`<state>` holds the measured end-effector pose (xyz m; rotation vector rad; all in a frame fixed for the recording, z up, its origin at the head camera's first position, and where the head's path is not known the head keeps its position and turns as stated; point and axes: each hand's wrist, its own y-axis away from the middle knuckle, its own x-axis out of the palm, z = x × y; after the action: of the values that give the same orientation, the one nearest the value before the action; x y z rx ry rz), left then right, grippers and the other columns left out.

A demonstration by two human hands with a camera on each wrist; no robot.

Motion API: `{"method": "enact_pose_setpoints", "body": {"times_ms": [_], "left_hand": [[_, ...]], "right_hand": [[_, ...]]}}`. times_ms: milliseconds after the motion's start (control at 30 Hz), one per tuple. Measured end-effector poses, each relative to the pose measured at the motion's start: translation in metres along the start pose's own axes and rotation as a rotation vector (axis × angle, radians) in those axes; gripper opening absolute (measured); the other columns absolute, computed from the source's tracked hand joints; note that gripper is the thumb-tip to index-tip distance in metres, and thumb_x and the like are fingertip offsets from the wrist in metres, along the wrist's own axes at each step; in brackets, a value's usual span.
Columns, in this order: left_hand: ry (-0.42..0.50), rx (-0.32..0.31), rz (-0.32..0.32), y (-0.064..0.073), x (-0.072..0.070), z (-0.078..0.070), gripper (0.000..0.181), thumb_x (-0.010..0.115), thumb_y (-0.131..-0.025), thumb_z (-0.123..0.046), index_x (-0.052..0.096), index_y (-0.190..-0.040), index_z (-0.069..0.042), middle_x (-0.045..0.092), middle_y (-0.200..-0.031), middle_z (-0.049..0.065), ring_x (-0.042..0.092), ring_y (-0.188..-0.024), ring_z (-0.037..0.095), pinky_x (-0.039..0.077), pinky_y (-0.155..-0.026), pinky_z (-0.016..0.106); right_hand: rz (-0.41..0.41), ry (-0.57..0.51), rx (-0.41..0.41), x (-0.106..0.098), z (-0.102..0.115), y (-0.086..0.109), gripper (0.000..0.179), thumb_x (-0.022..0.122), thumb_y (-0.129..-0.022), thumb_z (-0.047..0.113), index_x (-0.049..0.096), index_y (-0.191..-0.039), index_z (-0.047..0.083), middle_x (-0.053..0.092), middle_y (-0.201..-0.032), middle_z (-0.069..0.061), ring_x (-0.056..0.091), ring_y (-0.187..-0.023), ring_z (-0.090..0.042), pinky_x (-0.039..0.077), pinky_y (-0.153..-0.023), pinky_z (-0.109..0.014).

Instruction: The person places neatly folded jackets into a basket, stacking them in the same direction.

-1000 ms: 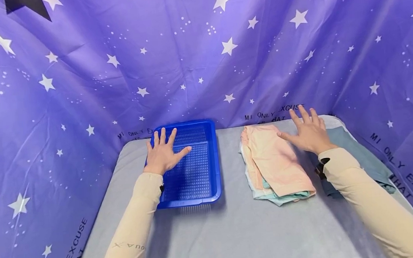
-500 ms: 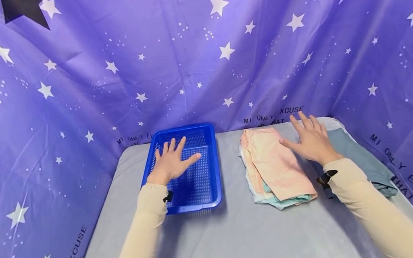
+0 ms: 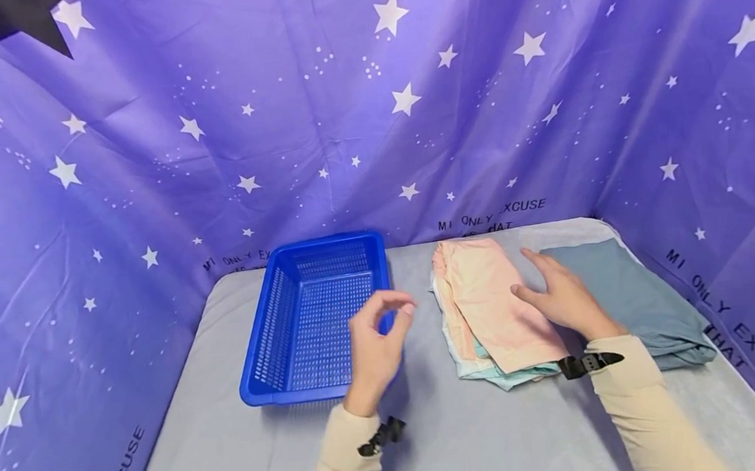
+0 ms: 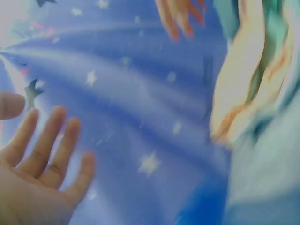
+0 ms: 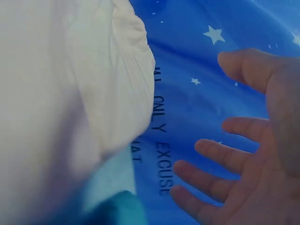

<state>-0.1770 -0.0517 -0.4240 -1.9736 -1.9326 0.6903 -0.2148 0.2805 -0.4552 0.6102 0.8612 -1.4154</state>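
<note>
Starry purple curtain (image 3: 315, 115) backs relaxed, unclasped hands (image 3: 372, 353) (image 3: 567, 298) near folded clothes (image 3: 498, 296) and blue basket (image 3: 297, 396).

In front of me and at both my sides hangs a purple, slightly glossy cloth (image 3: 336, 128), printed with white five-pointed stars (image 3: 390, 14) of different sizes and with small white dots (image 3: 371, 66). One large black star (image 3: 24, 19) is at the upper left, cut by the edge of my head view. Black capital letters (image 3: 476, 220) run along the cloth's lower part. Its folds catch a soft light. Below, the pale grey, fabric-covered tabletop (image 3: 456, 440) reaches toward this cloth, which looks bluer in my right wrist view.
</note>
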Motion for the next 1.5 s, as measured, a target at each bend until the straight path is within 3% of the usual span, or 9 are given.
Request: {"method": "enact_pose_setpoints", "body": {"times_ms": [133, 267, 333, 467, 700, 867, 1000, 1233, 1500], "left_hand": [[0.284, -0.048, -0.028, 0.021, 0.038, 0.018, 0.013, 0.063, -0.097, -0.002, 0.067, -0.106, 0.006, 0.072, -0.098, 0.028, 0.073, -0.092, 0.017, 0.059, -0.09, 0.034], [0.456, -0.24, -0.109, 0.037, 0.076, 0.047, 0.02, 0.056, -0.095, 0.004, 0.061, -0.111, 0.016, 0.068, -0.102, 0.038, 0.073, -0.086, 0.017, 0.062, -0.083, 0.034], [0.482, -0.339, -0.171, 0.043, 0.091, 0.06, 0.024, 0.056, -0.093, 0.006, 0.059, -0.114, 0.017, 0.068, -0.106, 0.038, 0.073, -0.089, 0.022, 0.062, -0.082, 0.033], [0.376, -0.459, -0.268, 0.045, 0.109, 0.076, 0.032, 0.063, -0.088, 0.002, 0.062, -0.119, 0.011, 0.068, -0.116, 0.031, 0.068, -0.104, 0.036, 0.058, -0.089, 0.03], [0.189, -0.649, -0.24, 0.037, 0.115, 0.092, 0.052, 0.07, -0.085, -0.018, 0.063, -0.136, -0.012, 0.057, -0.144, 0.017, 0.053, -0.134, 0.036, 0.043, -0.113, 0.049], [0.27, -0.714, -0.152, 0.03, 0.113, 0.098, 0.078, 0.071, -0.085, -0.021, 0.041, -0.157, -0.017, 0.04, -0.159, 0.024, 0.042, -0.146, 0.039, 0.037, -0.12, 0.052], [0.303, -0.77, -0.094, 0.022, 0.107, 0.105, 0.088, 0.071, -0.085, -0.023, 0.029, -0.163, -0.024, 0.042, -0.16, 0.02, 0.044, -0.146, 0.035, 0.035, -0.121, 0.051], [0.327, -0.809, -0.106, 0.021, 0.107, 0.121, 0.094, 0.071, -0.084, -0.027, 0.021, -0.165, -0.023, 0.016, -0.172, 0.012, 0.015, -0.159, 0.033, 0.016, -0.128, 0.053], [0.483, -0.847, -0.029, 0.018, 0.106, 0.13, 0.103, 0.071, -0.087, -0.025, 0.005, -0.166, -0.02, -0.001, -0.172, 0.02, 0.009, -0.158, 0.038, 0.014, -0.128, 0.054]], "right_hand": [[-0.015, -0.117, 0.039, 0.017, -0.005, 0.009, 0.081, 0.065, -0.099, 0.042, 0.026, -0.163, 0.01, 0.03, -0.161, -0.034, 0.033, -0.143, -0.058, 0.03, -0.11, -0.074], [-0.044, -0.168, 0.05, 0.032, -0.012, 0.015, 0.081, 0.066, -0.098, 0.037, 0.026, -0.162, 0.007, 0.03, -0.16, -0.034, 0.031, -0.145, -0.058, 0.028, -0.113, -0.073], [-0.047, -0.174, 0.063, 0.038, -0.015, 0.018, 0.081, 0.067, -0.098, 0.035, 0.026, -0.162, 0.005, 0.031, -0.16, -0.033, 0.03, -0.146, -0.056, 0.027, -0.115, -0.071], [-0.009, -0.229, 0.108, 0.048, -0.019, 0.021, 0.084, 0.067, -0.099, 0.035, 0.022, -0.163, 0.006, 0.031, -0.161, -0.031, 0.032, -0.147, -0.051, 0.026, -0.119, -0.065], [0.006, -0.316, 0.173, 0.065, -0.023, 0.022, 0.086, 0.067, -0.098, 0.032, 0.019, -0.163, 0.005, 0.025, -0.165, -0.029, 0.027, -0.152, -0.047, 0.024, -0.123, -0.06], [-0.029, -0.353, 0.233, 0.074, -0.024, 0.023, 0.087, 0.067, -0.098, 0.033, 0.017, -0.164, 0.007, 0.024, -0.165, -0.028, 0.021, -0.154, -0.047, 0.02, -0.124, -0.061], [-0.022, -0.437, 0.291, 0.077, -0.021, 0.022, 0.088, 0.065, -0.099, 0.031, 0.011, -0.166, 0.012, 0.017, -0.169, -0.025, 0.017, -0.157, -0.043, 0.017, -0.126, -0.057], [-0.022, -0.545, 0.384, 0.077, -0.027, 0.022, 0.089, 0.063, -0.101, 0.028, 0.003, -0.166, 0.018, 0.014, -0.171, -0.019, 0.019, -0.157, -0.038, 0.019, -0.127, -0.054], [0.012, -0.569, 0.431, 0.076, -0.031, 0.023, 0.089, 0.06, -0.103, 0.033, -0.002, -0.166, 0.023, 0.008, -0.173, -0.016, 0.015, -0.158, -0.039, 0.018, -0.127, -0.056]]}}
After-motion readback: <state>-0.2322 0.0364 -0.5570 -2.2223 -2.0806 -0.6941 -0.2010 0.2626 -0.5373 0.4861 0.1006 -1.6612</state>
